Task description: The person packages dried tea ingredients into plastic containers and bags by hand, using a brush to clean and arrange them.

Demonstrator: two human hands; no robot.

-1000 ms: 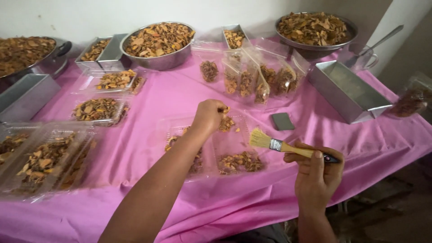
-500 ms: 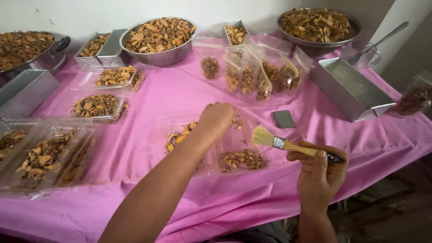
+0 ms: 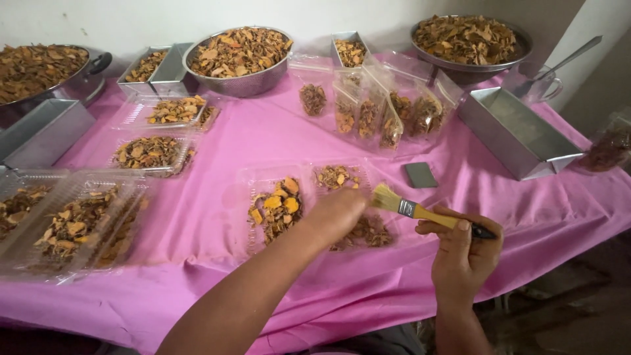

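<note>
Before both hands, clear tray (image 3: pixel 253 181) holds dried chips (image 3: pixel 276 207).

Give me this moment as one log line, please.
left hand: over clear tray of dried pieces | right hand: holds paintbrush | surface: pink tablecloth

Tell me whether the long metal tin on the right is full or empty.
Empty: the metal tin shows only its bare grey inside, no dried pieces.

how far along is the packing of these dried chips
Done: filled clear bags stand at the back, filled trays on the left. In hand: left hand over an open clear tray, right hand holding a brush. Left: steel bowls remain heaped.
</note>
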